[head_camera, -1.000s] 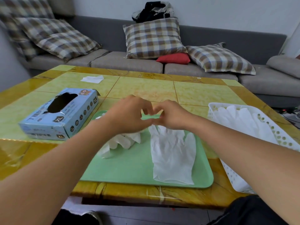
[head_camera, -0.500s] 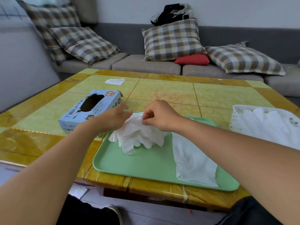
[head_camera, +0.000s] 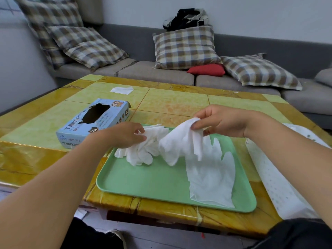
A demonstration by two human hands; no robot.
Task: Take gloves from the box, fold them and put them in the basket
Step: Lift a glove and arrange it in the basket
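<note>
Half a second before, both hands had been bunched over the crumpled heap; by this moment, in the head view, the right hand [head_camera: 222, 123] had risen and pulled one glove [head_camera: 181, 141] up and away, pinching its cuff between thumb and fingers, while the left hand [head_camera: 125, 135] pressed curled fingers into the remaining pile of gloves [head_camera: 142, 151] on the green tray [head_camera: 161, 180]. A flat glove [head_camera: 210, 177] lay on the tray's right side, and the white basket [head_camera: 280, 186] stood just beside the tray. The lifted glove appeared to be touching the pile (the films cling), so a fast pull risked dragging others off onto the tabletop [head_camera: 176, 103]. The blue box [head_camera: 95, 121] sat beyond the left hand.
</note>
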